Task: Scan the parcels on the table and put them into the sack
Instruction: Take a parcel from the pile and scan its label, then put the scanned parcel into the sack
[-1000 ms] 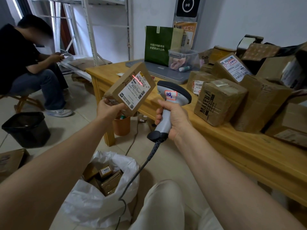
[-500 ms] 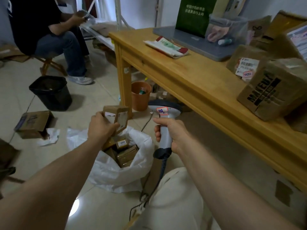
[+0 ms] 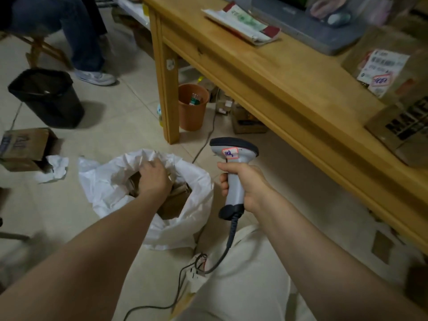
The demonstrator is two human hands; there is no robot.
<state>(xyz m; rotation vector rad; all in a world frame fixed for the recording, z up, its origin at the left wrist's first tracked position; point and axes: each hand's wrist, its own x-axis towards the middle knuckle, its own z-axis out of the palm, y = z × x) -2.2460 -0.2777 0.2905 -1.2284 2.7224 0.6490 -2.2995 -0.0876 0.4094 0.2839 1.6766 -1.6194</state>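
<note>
Fingers (image 3: pixel 223 180) of R hand (image 3: pixel 249 186) wrapped round scanner (image 3: pixel 234 151), frame centre; L hand (image 3: pixel 154 179) in sack (image 3: pixel 104 181) over parcels (image 3: pixel 172 202), grip can't tell.

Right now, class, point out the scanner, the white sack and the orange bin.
scanner (image 3: pixel 234 188): head view, on its grey handle.
white sack (image 3: pixel 178 230): head view, on its near outer wall.
orange bin (image 3: pixel 191 117): head view, on its front wall.
</note>
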